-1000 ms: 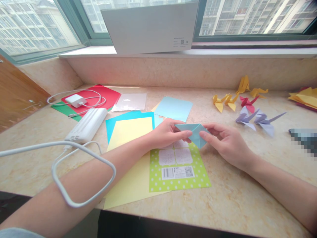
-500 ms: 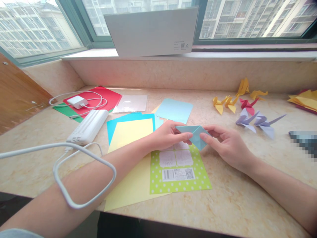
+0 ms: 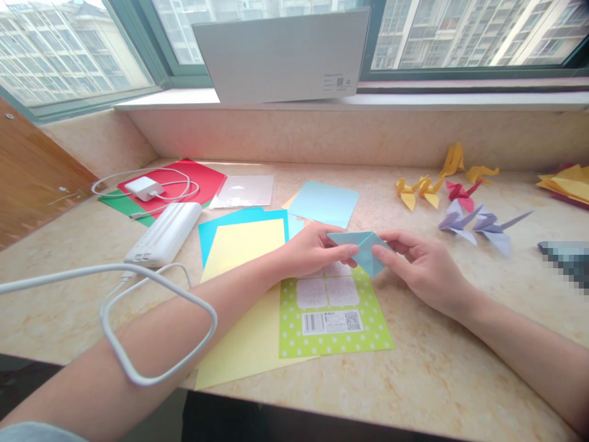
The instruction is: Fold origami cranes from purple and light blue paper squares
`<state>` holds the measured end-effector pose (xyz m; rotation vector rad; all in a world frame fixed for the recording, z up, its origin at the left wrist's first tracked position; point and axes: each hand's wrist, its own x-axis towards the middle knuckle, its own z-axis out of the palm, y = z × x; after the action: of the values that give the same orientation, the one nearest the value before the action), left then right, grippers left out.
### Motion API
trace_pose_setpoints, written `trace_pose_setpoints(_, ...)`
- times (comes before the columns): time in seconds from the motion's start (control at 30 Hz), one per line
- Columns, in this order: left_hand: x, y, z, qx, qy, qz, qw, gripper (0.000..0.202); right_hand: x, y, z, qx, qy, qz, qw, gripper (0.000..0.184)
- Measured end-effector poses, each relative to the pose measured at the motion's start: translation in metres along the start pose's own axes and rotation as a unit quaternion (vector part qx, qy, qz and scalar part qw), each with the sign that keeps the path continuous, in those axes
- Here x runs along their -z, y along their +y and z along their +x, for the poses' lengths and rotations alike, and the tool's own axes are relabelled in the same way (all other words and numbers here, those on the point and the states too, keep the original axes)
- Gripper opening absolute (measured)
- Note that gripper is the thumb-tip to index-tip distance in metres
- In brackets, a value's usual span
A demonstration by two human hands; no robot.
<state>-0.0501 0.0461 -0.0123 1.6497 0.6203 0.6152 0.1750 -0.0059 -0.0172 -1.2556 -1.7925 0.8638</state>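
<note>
A partly folded light blue paper piece (image 3: 363,250) is held just above the counter between both hands. My left hand (image 3: 313,250) pinches its left side with thumb and fingers closed. My right hand (image 3: 421,267) pinches its right corner. Under them lies a green dotted sheet (image 3: 334,319) with a barcode, on top of a yellow sheet (image 3: 243,288) and a blue sheet (image 3: 216,224).
Several folded paper cranes (image 3: 460,196) lie at the right, and a flat light blue square (image 3: 324,204) behind the hands. A white power bank (image 3: 163,233), charger and cables on red paper (image 3: 184,178) are at the left. A white box (image 3: 283,55) leans on the windowsill.
</note>
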Motion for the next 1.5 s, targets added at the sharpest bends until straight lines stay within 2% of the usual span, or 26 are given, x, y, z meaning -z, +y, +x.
trace_pose_setpoints(1.5, 0.0005, -0.0012, 0.0001, -0.002, -0.003, 0.007, 1.000, 0.029, 0.0000, 0.0002, 0.0008, -0.005, -0.003, 0.004, 1.000, 0.023)
